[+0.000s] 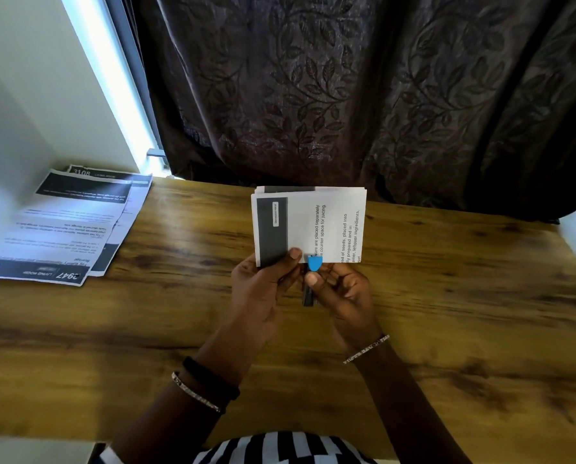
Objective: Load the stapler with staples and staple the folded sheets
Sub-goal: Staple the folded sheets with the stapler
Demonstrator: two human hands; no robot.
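Observation:
A stack of folded printed sheets (308,224) is held up above the wooden table (146,329). My left hand (263,286) pinches the sheets' lower left corner, thumb on top. My right hand (343,293) grips a small stapler (313,264) with a blue tip and a dark body, and its mouth sits over the lower edge of the sheets near the middle. Most of the stapler's body is hidden by my fingers. No loose staples are visible.
Several unfolded printed sheets (62,226) lie spread at the table's far left. A dark patterned curtain (346,95) hangs behind the table's far edge, with a white wall (28,95) and a bright window strip on the left.

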